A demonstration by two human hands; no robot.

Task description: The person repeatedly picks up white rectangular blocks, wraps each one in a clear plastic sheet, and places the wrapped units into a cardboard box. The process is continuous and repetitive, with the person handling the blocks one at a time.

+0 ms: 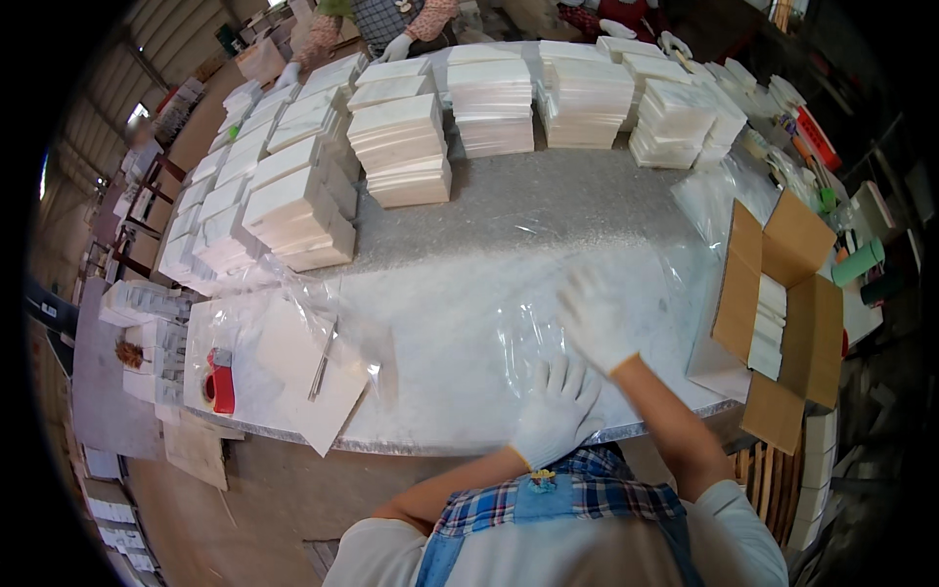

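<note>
Both of my hands wear white gloves over a pale marble-like tabletop (440, 362). My left hand (555, 413) rests near the front edge with its fingers stretched forward, holding nothing. Farther in and to the right, my right hand (599, 321) reaches out with its fingers apart, slightly blurred and empty. A clear plastic sheet or bag (523, 338) lies flat beside them; its far edges are hard to make out. Right of my right arm stands an open cardboard box (736, 298) with white tiles (768, 328) stacked inside.
Stacks of white tiles (396, 137) line the far and left sides. A red tape dispenser (221, 382) lies at left beside a white sheet (308, 391) and crumpled clear plastic (318, 303). More plastic (709, 201) lies behind the box. Co-workers' gloved hands (396, 47) show across the table.
</note>
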